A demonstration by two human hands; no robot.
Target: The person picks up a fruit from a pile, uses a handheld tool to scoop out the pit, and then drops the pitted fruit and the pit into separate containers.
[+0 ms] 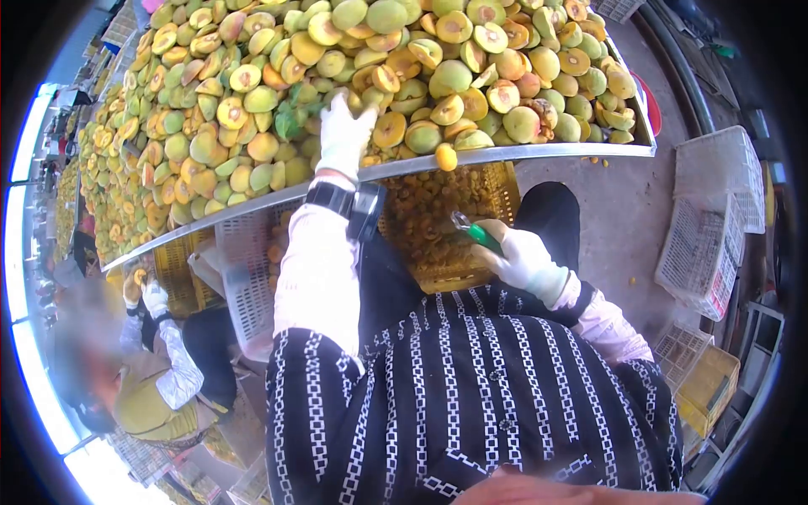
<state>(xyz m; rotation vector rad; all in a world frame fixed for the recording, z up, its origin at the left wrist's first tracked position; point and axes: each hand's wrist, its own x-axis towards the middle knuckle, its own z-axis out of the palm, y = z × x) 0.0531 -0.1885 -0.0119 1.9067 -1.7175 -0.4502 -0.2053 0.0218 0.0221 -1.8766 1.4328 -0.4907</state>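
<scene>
My left hand (345,135), in a white glove, reaches over the metal rim (505,154) of a big tray heaped with peaches (450,77), many of them cut in half. Its fingers are apart and rest against the fruit near a green leaf (290,116); I see nothing held in them. Lower and to the right, my gloved right hand (526,263) is wrapped round a green-handled pitting tool (484,237) with a metal loop at its tip. Below the rim, a yellow crate (505,192) contains brownish pits and scraps (442,223).
A white crate (244,286) stands under the tray on the left. Farther left, a co-worker (160,379) with gloved hands holds a piece of fruit. Stacked white baskets (711,210) and a yellow crate (707,387) stand on the floor at the right.
</scene>
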